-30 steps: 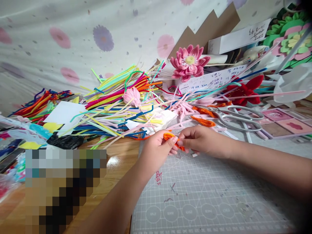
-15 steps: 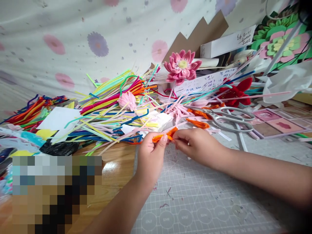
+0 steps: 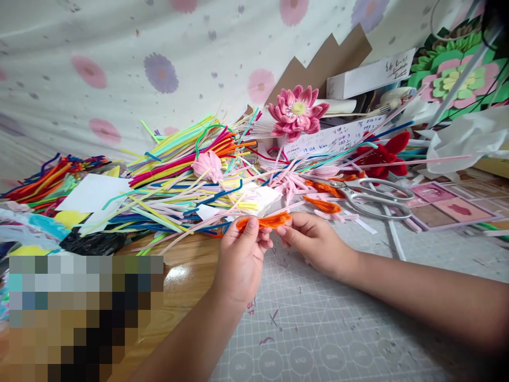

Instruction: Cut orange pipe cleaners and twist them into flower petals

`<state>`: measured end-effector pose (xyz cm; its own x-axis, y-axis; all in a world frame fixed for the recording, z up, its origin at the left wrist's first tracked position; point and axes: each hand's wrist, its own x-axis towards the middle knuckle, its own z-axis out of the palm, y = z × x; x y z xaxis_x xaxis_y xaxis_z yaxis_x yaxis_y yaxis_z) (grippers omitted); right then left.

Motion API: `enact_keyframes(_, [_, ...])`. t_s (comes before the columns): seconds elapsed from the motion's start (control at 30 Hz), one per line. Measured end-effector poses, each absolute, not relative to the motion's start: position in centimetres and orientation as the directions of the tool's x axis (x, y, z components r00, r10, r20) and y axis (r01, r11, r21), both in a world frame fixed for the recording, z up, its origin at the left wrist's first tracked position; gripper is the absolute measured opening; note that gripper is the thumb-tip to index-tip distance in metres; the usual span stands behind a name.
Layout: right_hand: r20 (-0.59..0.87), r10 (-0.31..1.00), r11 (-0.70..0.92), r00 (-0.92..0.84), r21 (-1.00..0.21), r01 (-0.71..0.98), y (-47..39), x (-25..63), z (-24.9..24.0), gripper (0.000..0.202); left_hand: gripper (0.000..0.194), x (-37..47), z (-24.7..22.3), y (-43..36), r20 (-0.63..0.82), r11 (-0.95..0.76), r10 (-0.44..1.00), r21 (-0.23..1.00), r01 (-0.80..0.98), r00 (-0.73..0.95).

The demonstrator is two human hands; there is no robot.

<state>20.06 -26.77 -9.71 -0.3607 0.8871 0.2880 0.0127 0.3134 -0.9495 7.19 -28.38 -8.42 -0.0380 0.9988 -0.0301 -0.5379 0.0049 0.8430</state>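
An orange pipe-cleaner piece (image 3: 271, 220), bent into a narrow loop, spans the gap between my two hands above the grey cutting mat (image 3: 302, 302). The thumb of my left hand (image 3: 244, 254) presses on its left part. At its right end, my right hand (image 3: 314, 241) pinches it between thumb and fingertips. Just beyond my right hand lie a finished-looking orange petal (image 3: 323, 205) and metal scissors (image 3: 376, 197) with their handles to the right.
Behind my hands is a pile of coloured pipe cleaners (image 3: 178, 159). A pink flower (image 3: 298, 111) stands at the back, with a red flower (image 3: 384, 154) to its right. A pink-and-brown palette (image 3: 449, 204) lies at the right.
The orange piece now lies straighter and shows more of its length. My left hand has shifted slightly left and turned, and my right hand's fingers hold nearer the piece's tip.
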Motion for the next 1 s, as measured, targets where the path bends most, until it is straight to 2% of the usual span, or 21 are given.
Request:
enact_keyframes(0.17, [0.245,0.900,0.152,-0.360,-0.951,-0.268,-26.8,19.9,-10.1,0.022,0.018,6.9,-7.7,-28.7,-0.123,0.174,0.984,0.770,-0.614,0.125])
enact_keyframes(0.3, [0.206,0.870,0.052,-0.447,-0.941,-0.334,-26.5,20.5,-9.7,0.010,0.016,6.2,-7.2,-28.5,-0.199,0.344,0.930,0.770,-0.538,0.309])
enact_keyframes(0.4, [0.106,0.831,-0.032,-0.546,-0.971,-0.236,-26.5,20.8,-9.1,0.005,0.015,5.3,-6.9,-28.3,-0.242,0.369,0.904,0.858,-0.357,0.353])
enact_keyframes(0.5, [-0.031,0.757,-0.096,-0.653,-0.993,-0.064,-26.4,21.0,-8.6,0.008,0.015,4.3,-6.5,-28.4,-0.273,0.283,0.896,0.959,0.022,0.351])
enact_keyframes(0.6, [-0.115,0.675,-0.080,-0.729,-0.993,0.082,-26.4,21.2,-8.5,0.007,0.018,3.7,-6.3,-28.8,-0.247,0.092,0.922,0.888,0.451,0.299])
enact_keyframes(0.67, [-0.127,0.650,-0.019,-0.749,-0.988,0.151,-26.4,21.2,-8.4,0.006,0.018,3.9,-6.1,-29.2,-0.168,-0.018,0.956,0.784,0.621,0.240])
enact_keyframes(0.77, [-0.127,0.649,0.113,-0.750,-0.959,0.260,-26.4,21.1,-8.4,0.009,0.018,4.6,-5.9,-29.7,-0.062,-0.087,0.983,0.668,0.739,0.173])
enact_keyframes(0.83, [-0.138,0.636,0.180,-0.759,-0.930,0.321,-26.3,21.1,-8.2,0.011,0.017,5.0,-5.8,-29.9,-0.053,-0.094,0.985,0.627,0.773,0.163])
enact_keyframes(0.9, [-0.173,0.605,0.173,-0.777,-0.924,0.341,-26.2,21.1,-8.1,0.013,0.017,5.1,-5.8,-30.1,-0.084,-0.093,0.980,0.613,0.785,0.182])
enact_keyframes(1.0, [-0.256,0.498,0.066,-0.828,-0.941,0.331,-26.0,21.2,-8.1,0.011,0.014,4.8,-6.0,-30.5,-0.131,-0.158,0.943,0.635,0.756,0.307])
